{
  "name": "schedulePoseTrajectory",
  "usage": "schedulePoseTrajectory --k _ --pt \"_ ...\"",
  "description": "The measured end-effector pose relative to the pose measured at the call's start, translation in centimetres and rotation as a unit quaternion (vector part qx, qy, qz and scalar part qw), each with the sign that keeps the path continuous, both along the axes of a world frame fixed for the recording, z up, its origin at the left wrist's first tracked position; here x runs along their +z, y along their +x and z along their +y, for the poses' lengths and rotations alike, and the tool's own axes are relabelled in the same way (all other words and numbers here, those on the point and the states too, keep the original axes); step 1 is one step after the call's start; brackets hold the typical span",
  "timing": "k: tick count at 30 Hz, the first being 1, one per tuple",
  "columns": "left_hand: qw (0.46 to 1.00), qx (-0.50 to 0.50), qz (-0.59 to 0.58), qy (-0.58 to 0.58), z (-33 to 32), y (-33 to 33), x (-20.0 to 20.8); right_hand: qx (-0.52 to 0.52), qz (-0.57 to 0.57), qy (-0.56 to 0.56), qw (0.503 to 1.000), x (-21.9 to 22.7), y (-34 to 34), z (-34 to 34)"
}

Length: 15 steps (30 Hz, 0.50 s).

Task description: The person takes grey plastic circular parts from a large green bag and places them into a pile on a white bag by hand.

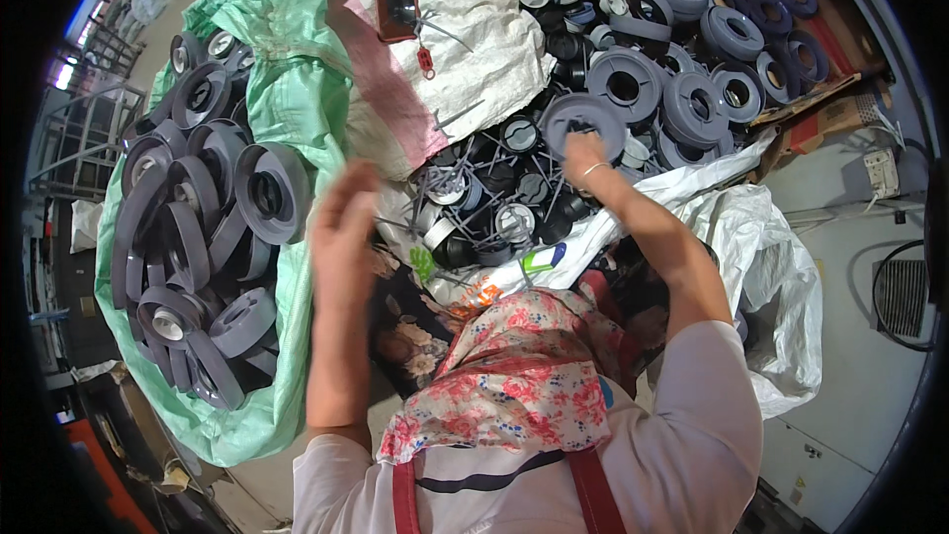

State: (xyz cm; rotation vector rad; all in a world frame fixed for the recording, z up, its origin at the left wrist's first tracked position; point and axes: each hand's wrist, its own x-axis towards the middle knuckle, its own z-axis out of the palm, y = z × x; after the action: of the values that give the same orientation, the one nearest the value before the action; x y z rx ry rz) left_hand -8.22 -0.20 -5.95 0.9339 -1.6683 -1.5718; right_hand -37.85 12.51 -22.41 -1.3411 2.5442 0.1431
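Observation:
My right hand (585, 160) reaches forward and grips the near rim of a grey round plastic reel (581, 115) at the edge of a pile. A ring shows on one finger. My left hand (344, 220) is raised and blurred, fingers apart, with nothing in it. It hovers just right of a green woven sack (318, 89) filled with several grey reels (267, 193). Between my hands lies a heap of small black and white round parts (494, 200) with thin grey sticks.
More grey reels (692, 89) are piled at the upper right on cardboard (825, 119). A white woven sheet (484, 49) carries a red flat device (396, 2). A white plastic bag (781, 277) lies at the right. A floral cloth (514, 376) covers my chest.

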Motion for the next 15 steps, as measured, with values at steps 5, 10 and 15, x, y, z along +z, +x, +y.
schedulePoseTrajectory --k 5,10,15 --pt "0.905 -0.005 0.111 0.412 2.5 -6.0 -10.2 0.158 -0.376 -0.203 0.890 5.1 7.5 0.6" --pt "0.985 -0.081 -0.151 -0.001 1.6 -6.5 -11.4 -0.099 -0.200 -0.181 0.958 1.0 -2.5 1.8" --pt "0.974 -0.045 -0.158 -0.159 2.3 -5.6 -8.9 -0.145 0.017 0.085 0.986 -4.2 -9.2 7.0"
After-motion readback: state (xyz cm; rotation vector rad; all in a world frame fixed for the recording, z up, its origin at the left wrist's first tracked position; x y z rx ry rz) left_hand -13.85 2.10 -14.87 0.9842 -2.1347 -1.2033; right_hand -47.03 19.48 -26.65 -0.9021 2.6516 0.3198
